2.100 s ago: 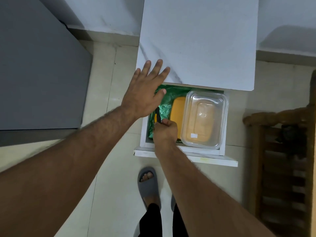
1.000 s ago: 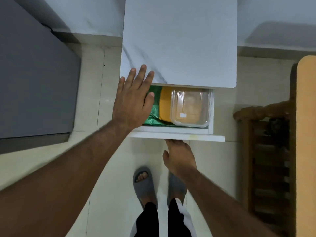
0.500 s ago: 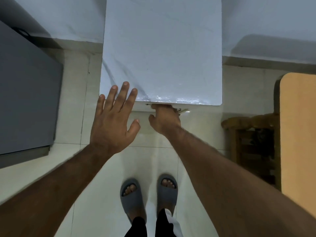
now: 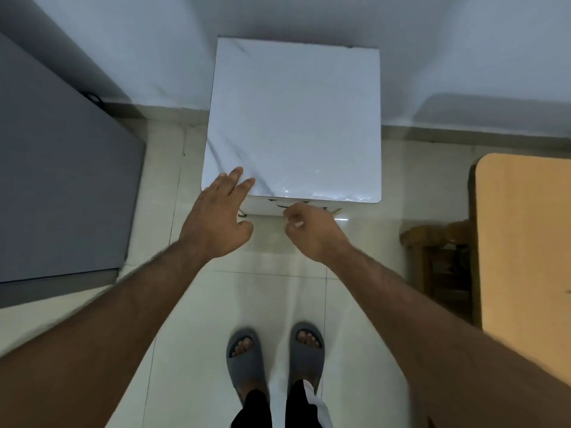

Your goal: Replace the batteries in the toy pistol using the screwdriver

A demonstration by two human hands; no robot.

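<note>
From the head view we look straight down at a white, marble-patterned square cabinet top (image 4: 293,125) standing against a pale wall (image 4: 309,17), with our two bare forearms reaching toward its near edge. Our left hand (image 4: 216,223) is spread, its fingers (image 4: 234,176) straight and slightly apart, the tips lying over the front left corner of the cabinet top and the thumb out to the side. Our right hand (image 4: 312,233) sits just below the cabinet's front edge, knuckles up; its fingers are loosely curled, and we cannot tell whether they hold anything. A thin metal handle (image 4: 284,206) on the cabinet front shows just beside the right hand's fingertips.

We see no toy pistol, screwdriver or batteries anywhere in this view; the cabinet front is shut flush under the top.

On the left stands a large dark grey flat-topped unit (image 4: 61,180). On the right is a light orange-tan rounded counter (image 4: 525,242) with a brown wooden chair (image 4: 438,257) beside it. Below, on the glossy cream floor tiles (image 4: 200,335), our feet wear grey slide sandals (image 4: 245,359), with black trousers at the bottom edge.
</note>
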